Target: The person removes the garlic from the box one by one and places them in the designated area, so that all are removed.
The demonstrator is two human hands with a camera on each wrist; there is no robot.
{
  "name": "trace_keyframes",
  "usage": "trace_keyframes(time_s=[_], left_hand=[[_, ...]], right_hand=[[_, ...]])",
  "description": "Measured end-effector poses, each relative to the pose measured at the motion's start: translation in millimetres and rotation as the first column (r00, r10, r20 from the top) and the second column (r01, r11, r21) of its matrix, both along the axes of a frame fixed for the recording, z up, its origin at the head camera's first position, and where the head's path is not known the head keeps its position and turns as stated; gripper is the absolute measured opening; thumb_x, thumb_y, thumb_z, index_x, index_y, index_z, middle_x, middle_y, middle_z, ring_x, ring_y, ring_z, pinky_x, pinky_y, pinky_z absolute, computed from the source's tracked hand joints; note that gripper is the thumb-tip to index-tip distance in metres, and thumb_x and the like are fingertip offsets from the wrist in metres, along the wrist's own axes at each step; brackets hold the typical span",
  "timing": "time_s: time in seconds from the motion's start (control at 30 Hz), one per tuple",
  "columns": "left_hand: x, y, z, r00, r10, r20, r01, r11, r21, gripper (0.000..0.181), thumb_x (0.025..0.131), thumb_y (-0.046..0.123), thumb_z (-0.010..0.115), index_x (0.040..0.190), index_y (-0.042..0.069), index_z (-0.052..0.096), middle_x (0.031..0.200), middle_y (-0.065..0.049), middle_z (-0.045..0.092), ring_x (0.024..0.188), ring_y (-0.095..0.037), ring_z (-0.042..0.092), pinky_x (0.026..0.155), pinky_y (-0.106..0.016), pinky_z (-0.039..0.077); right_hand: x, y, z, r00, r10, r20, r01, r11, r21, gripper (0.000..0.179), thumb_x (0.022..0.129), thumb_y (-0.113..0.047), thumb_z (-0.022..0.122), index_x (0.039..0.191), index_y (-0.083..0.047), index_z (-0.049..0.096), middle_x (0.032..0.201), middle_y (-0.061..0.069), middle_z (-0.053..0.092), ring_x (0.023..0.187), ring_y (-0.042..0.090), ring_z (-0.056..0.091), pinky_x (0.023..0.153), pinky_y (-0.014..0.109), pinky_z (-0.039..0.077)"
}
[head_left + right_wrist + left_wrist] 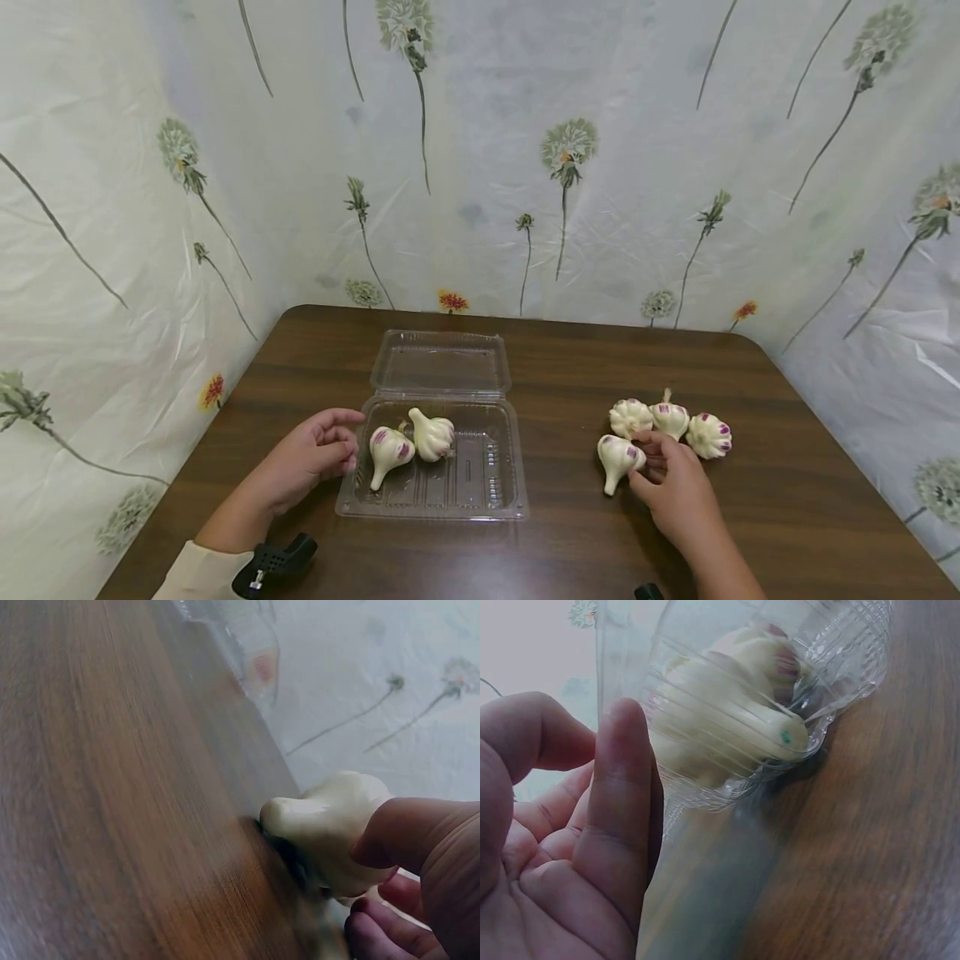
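"Right hand (678, 487), what's it got?"
"Thumb and fingers pinch one garlic (617, 458), right of the clear box (472, 475)."
"And the left hand (307, 457)?"
"Fingers loosely bent, just left of the box. Two more garlics (432, 436) sit inside it."

L wrist view: L hand (562, 840) cut off L & btm, bulbs (720, 735) past fingertips blurry thru box (855, 660), itself cut off up top. R wrist view: R hand (450, 862) cut off at R edge, thumb hiding pt of garlic (322, 825), box well beyond fingers blurred. Head view: black thing (648, 592) below R fingers mostly cut off.
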State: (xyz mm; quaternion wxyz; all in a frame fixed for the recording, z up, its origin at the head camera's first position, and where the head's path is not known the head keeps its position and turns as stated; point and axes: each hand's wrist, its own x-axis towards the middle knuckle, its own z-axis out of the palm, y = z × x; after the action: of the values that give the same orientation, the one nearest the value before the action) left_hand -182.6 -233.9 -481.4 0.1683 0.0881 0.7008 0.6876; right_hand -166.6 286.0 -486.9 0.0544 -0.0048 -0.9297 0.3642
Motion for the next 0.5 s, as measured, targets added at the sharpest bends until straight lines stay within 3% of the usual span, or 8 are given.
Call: trace_keyframes(time_s=[0.5], left_hand=[[-0.6,0.4,-1.3,1.0,0.006,0.002,-0.006,1.0,-0.001,0.052,0.105,0.004,0.057,0.151,-0.009,0.034,0.096,-0.003,0.06,0.082,-0.014,0.065,0.079,-0.027,0.06]], right_hand=[[2.7,2.3,1.9,1.0,0.017,-0.023,-0.017,1.0,-0.015,0.054,0.09,-0.001,0.067,0.143,0.002,0.054,0.132,0.023,0.053,0.122,0.035,0.057,0.096,0.025,0.056]])
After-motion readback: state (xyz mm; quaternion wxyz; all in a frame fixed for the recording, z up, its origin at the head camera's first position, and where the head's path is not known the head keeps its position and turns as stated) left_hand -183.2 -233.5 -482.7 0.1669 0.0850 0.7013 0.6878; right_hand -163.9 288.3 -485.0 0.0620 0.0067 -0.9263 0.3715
